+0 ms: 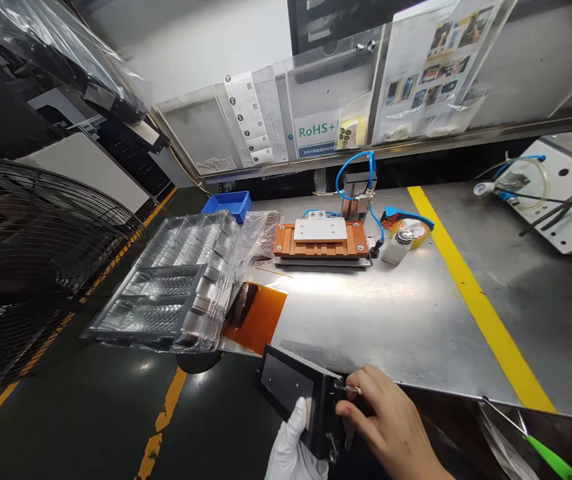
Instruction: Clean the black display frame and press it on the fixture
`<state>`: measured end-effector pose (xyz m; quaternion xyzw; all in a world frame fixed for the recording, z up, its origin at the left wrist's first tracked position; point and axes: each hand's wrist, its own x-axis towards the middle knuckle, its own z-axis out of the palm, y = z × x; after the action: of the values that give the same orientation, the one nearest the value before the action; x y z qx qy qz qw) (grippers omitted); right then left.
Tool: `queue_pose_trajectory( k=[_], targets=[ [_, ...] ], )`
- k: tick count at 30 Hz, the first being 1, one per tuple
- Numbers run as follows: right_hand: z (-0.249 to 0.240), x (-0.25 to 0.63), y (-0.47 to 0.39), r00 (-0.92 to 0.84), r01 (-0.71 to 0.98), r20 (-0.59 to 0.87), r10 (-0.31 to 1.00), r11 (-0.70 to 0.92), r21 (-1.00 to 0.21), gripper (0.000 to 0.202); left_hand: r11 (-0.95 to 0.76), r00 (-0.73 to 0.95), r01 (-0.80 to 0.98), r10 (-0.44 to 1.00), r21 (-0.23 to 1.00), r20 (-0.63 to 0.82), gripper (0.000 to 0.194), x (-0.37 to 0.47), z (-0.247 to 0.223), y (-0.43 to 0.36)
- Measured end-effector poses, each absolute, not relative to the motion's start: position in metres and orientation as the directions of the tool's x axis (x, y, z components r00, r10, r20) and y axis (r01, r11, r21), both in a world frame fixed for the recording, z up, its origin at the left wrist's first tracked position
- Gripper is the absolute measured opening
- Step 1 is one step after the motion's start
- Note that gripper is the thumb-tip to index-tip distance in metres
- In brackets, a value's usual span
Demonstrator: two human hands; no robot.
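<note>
The metal bench (366, 327) carries one yellow stripe (466, 287); one fan (31, 287) stands left. At the bench's near edge, the left hand (291, 448) grips one black panel (286, 388); the right hand (391, 413) pinches a small piece (353, 389) at its end. One fixture (320, 230), one bin (239, 205), stacked trays (171, 272) lie beyond; fingers partly hide the panel.

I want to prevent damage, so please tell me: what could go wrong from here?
The black part is held near the edge of the table, so it might drop to the floor if the gloved left hand slips. The bare right hand pinches a small piece, which could also fall.
</note>
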<state>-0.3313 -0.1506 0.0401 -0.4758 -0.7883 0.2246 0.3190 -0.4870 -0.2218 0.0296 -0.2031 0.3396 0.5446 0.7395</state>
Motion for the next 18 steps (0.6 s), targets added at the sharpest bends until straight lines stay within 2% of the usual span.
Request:
queue_pose_trajectory(
  k=[5,8,13,18],
  targets=[
    [0.036,-0.338,-0.15,-0.316,0.614,0.325,0.891,0.453,-0.646,0.045,0.242,0.172,-0.97,0.661,-0.01,-0.73,0.04,-0.483,0.052,-0.211],
    [0.035,-0.34,-0.149,-0.316,0.611,0.302,0.899,0.436,-0.661,0.045,0.253,0.204,-0.967,0.667,-0.04,-0.717,0.038,-0.483,0.058,-0.209],
    [0.035,-0.339,-0.154,-0.372,0.602,0.236,0.898,0.427,-0.675,0.043,0.314,0.185,-0.947,0.711,0.072,-0.678,0.027,-0.488,0.043,-0.209],
    [0.03,-0.34,-0.166,-0.397,0.586,0.143,0.907,0.37,-0.721,0.036,0.354,0.239,-0.926,0.818,0.131,-0.524,0.025,-0.497,0.029,-0.206]
  ],
)
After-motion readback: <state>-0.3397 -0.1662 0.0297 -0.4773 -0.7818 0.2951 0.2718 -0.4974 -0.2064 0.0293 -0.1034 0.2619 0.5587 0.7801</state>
